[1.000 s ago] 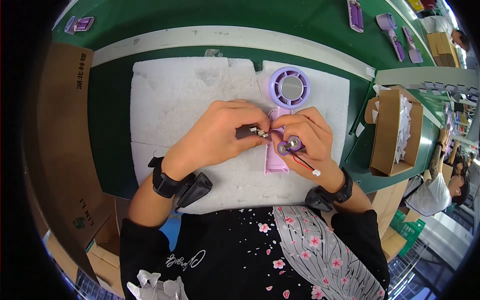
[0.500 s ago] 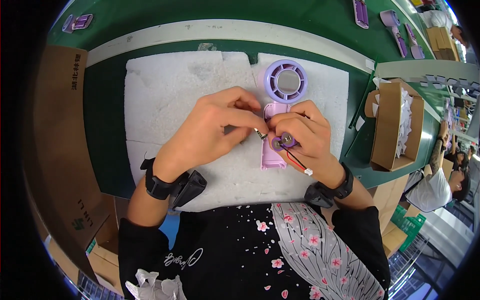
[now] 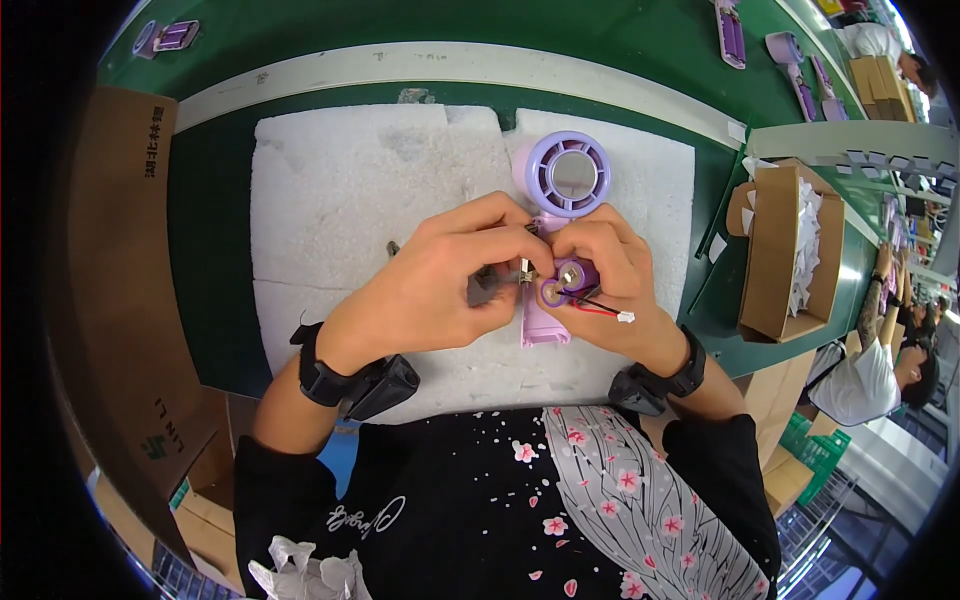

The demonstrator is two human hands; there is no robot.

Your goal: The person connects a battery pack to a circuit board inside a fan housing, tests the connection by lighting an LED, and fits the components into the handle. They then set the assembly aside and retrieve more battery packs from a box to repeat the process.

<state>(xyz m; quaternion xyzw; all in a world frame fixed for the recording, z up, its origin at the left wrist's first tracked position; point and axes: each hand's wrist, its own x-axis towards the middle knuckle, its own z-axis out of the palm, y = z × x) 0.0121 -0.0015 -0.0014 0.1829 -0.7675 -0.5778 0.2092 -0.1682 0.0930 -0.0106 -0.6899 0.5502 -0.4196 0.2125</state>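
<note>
A light purple handheld fan [image 3: 527, 160] lies on the white foam sheet, its round grille with a shiny disc at the far end. Its open pink handle shell [image 3: 544, 328] points toward me, partly covered by my hands. My right hand [image 3: 632, 290] is closed around a pair of purple battery cells [image 3: 581, 273] above the shell. Red and black wires trail from the cells to a small white plug [image 3: 626, 317]. Against the shell's left side, my left hand [image 3: 425, 280] pinches a small circuit board [image 3: 526, 270] between thumb and fingers; its inner part is hidden.
Beneath the work lies the foam sheet [image 3: 350, 200] on a green bench. A cardboard box with white paper [image 3: 785, 250] stands at right, a large carton [image 3: 125, 280] at left. More purple fan parts [image 3: 733, 38] lie beyond the pale rail. Other people are at far right.
My left hand has come right, closer to the right hand, and the circuit board is turned more upright. The fan head has shifted slightly toward me. The plug has swung a little outward.
</note>
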